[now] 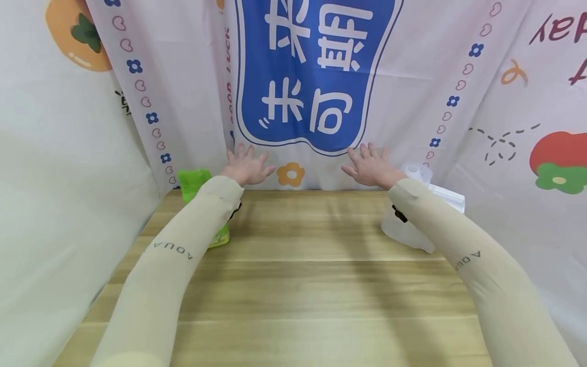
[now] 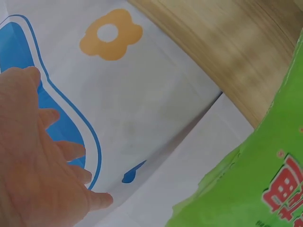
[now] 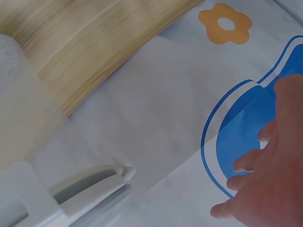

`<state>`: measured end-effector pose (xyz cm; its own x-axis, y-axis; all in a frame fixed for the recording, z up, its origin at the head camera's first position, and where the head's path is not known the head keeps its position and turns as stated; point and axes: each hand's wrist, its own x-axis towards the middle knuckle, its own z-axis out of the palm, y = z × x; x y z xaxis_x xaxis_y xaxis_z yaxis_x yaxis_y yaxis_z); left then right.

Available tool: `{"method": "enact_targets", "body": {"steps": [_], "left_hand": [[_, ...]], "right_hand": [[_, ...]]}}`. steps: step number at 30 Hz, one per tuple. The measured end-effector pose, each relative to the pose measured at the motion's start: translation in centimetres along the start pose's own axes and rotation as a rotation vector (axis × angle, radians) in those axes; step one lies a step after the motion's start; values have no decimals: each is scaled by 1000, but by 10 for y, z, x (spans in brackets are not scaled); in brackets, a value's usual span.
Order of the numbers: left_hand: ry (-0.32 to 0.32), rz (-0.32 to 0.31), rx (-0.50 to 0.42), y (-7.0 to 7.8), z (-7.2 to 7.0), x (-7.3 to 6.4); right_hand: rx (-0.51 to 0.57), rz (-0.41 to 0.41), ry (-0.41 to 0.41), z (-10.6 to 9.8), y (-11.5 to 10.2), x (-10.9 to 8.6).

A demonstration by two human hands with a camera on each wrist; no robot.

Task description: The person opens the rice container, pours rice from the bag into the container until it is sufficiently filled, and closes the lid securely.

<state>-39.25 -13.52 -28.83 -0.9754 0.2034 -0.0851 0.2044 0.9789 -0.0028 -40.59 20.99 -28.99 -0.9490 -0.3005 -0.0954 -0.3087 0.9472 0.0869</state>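
My left hand (image 1: 245, 165) reaches past the table's far edge with its fingers spread, holding nothing. At the same height to the right, my right hand (image 1: 370, 167) is also spread and holds nothing. Partly hidden behind the left forearm stands a green printed bag (image 1: 192, 182); the left wrist view shows red lettering on that green bag (image 2: 251, 189). By the right forearm is a translucent whitish container (image 1: 405, 232), partly covered by the sleeve. A white plastic part (image 3: 90, 196) with a slot sits beside it in the right wrist view; its kind is unclear.
A wooden table (image 1: 293, 290) spans the foreground. Behind it hangs a white printed cloth (image 1: 403, 102) with a blue lettered panel (image 1: 309, 122) and an orange flower. More printed cloth (image 1: 59, 168) hangs at the left and right sides.
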Motion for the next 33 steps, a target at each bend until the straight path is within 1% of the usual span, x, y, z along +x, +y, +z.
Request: {"method": "enact_targets", "body": {"steps": [3,8,15,21,24,30,33], "left_hand": [[3,0,4,-2,2,0],[-16,-3,4,1,2,3],[-17,24,8,8,6,5],[-13,36,-50,13,12,7],[-2,52,-82,15,15,7],[65,102,-156,21,16,7],[83,130,-206,26,17,7]], "right_hand": [[2,-2,5,-1,-3,1],[-8,-17,16,-3,-5,-1],[82,-4,43,-8,-4,-7],[148,-18,81,-14,-2,-16],[177,-38,118,-17,0,-22],[264,-94,203,-22,7,-35],[315,-111,233,-24,11,-44]]}}
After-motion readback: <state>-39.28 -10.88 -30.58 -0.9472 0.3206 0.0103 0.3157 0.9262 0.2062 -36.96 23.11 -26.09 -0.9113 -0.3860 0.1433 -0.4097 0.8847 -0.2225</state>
